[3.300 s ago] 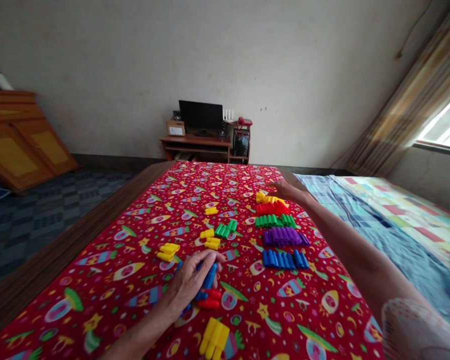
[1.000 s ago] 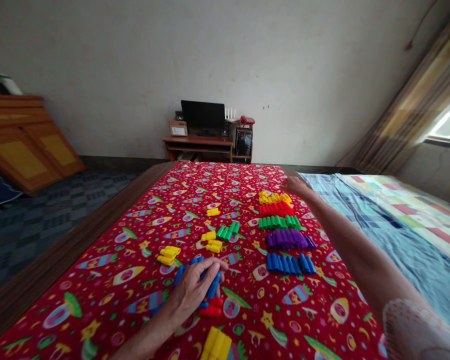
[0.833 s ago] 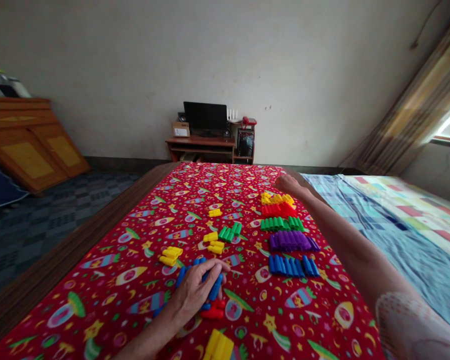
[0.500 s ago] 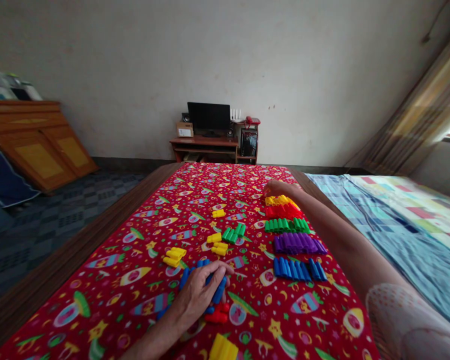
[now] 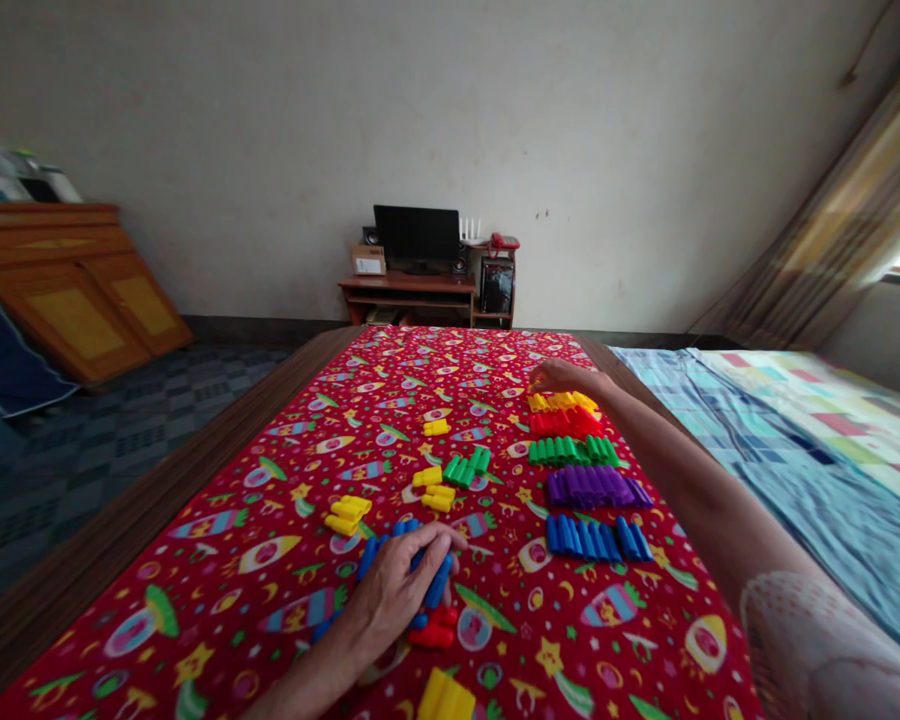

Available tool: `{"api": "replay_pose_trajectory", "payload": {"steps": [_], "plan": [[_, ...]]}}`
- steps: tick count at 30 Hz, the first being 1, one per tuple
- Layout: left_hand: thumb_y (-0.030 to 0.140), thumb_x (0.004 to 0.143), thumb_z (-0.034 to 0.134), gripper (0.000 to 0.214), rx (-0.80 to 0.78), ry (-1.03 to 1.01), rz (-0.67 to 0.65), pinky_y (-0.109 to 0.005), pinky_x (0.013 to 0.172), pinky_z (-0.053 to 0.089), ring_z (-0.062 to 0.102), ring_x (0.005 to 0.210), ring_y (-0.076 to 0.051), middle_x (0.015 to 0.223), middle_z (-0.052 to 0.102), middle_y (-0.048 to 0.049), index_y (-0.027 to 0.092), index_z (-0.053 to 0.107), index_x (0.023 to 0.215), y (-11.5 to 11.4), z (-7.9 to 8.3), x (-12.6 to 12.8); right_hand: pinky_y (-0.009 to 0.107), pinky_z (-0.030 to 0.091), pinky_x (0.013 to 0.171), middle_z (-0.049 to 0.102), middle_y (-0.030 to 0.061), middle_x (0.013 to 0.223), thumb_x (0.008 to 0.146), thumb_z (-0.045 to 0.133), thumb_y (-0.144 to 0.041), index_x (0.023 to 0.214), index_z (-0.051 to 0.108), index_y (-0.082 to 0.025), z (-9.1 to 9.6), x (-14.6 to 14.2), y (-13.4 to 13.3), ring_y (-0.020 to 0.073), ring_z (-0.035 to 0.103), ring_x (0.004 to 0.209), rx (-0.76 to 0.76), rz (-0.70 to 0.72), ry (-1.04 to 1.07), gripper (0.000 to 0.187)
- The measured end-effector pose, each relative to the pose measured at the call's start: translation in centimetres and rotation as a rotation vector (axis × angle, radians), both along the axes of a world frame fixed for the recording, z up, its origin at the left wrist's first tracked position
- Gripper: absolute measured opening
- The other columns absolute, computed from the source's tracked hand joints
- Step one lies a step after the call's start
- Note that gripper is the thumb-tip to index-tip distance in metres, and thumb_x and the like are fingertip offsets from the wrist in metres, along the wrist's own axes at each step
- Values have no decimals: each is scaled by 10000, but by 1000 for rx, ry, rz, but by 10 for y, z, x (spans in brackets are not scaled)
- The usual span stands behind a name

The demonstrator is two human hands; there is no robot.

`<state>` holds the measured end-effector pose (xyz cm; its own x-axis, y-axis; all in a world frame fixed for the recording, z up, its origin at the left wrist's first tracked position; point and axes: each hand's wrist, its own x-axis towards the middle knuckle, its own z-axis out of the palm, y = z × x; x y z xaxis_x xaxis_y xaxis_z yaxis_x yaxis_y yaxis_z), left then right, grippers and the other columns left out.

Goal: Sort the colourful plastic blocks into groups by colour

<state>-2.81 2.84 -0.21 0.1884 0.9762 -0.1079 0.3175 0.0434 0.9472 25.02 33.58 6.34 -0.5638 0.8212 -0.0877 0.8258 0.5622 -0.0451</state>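
The left hand (image 5: 405, 572) lay over the blue pieces (image 5: 439, 584) in the middle of the table (image 5: 172, 480), toward its near edge. Its fingers were curled, thumb beside forefinger; whether they gripped a piece could not be told. Red pieces (image 5: 433, 632) sat just beside it on the near side, with a yellow block (image 5: 447, 697) nearer the near edge, cut off by the view.

The right hand (image 5: 556, 377) was at the far end of the yellow row (image 5: 562, 402), by the right edge, fingers bent down and close together; whether they pinched anything could not be made out.

From that row toward the near edge, along the right edge, came the red row (image 5: 565, 422), green row (image 5: 572, 452), purple row (image 5: 595, 487) and blue row (image 5: 585, 538). Green pieces (image 5: 468, 467) lay between the rows and several yellow pieces (image 5: 347, 515), which were scattered toward the left edge and farther up the red cloth (image 5: 225, 600).
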Motion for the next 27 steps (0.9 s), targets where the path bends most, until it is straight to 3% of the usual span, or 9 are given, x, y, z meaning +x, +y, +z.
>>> {"api": "replay_pose_trajectory", "payload": {"steps": [8,13,20,24,27], "plan": [[608,892,419,504,7,7,-19,-210,477,466,636,540,-152,645,663,-23,174,657,982,0,-2,-2,241,462,764,724,94,1026,862,630,-263,1072,706,-162,-3,21,-22,177,647,889,71,30,30,245],[621,881,434,500,10,-4,-10,-213,478,467,634,540,-159,602,654,-20,174,649,947,1,-4,-2,259,477,771,729,100,1010,844,656,-241,1030,711,-162,-5,22,-27,190,657,887,78,23,41,209],[599,856,460,481,-36,-99,80,-229,466,466,633,562,-167,722,681,-40,177,642,1000,0,7,1,250,467,759,735,104,1008,897,562,-248,1047,705,-153,17,20,-45,178,664,874,92,55,117,228],[443,843,505,447,19,-192,211,-288,728,541,678,898,-220,1039,701,-74,225,573,1228,-2,20,-4,233,434,712,741,77,915,904,491,-197,950,715,-152,39,6,-70,145,654,786,176,143,231,234],[354,783,597,506,83,-221,231,-324,915,502,626,1077,-238,1121,681,-68,238,547,1273,0,22,-8,238,412,672,729,59,829,916,476,-215,918,720,-157,53,-12,-101,133,634,717,266,158,292,251]]}}
